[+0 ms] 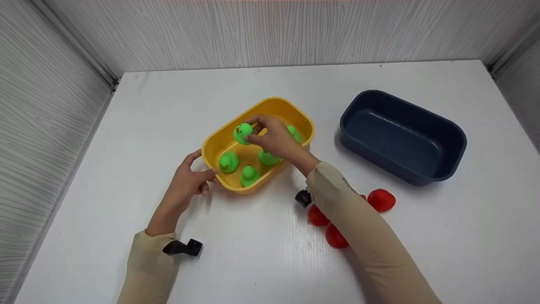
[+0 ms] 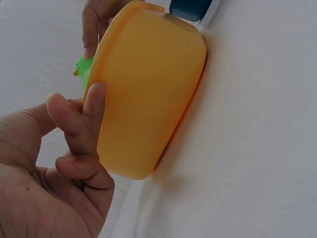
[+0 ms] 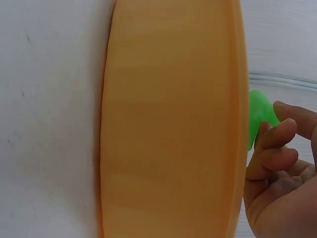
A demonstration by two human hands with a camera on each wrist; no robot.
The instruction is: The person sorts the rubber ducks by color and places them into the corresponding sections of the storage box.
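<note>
A yellow bin [image 1: 240,189] stands on the white table with several green rubber ducks inside, among them one duck [image 1: 228,162] at its left end and another duck [image 1: 249,175] by the near wall. My right hand [image 1: 274,137] pinches a green rubber duck [image 1: 243,133] between thumb and fingers, over the bin. In the left wrist view that duck [image 2: 84,69] shows above the bin's rim. My left hand [image 1: 189,177] grips the rim at the bin's left end, thumb on one side and fingers on the other.
To the right sits a dark blue bin [image 1: 400,139] with nothing in it. Several red objects [image 1: 381,200] lie on the table in front of it, partly hidden under my right forearm. White wood-grain panels [image 1: 270,33] border the table at the back and sides.
</note>
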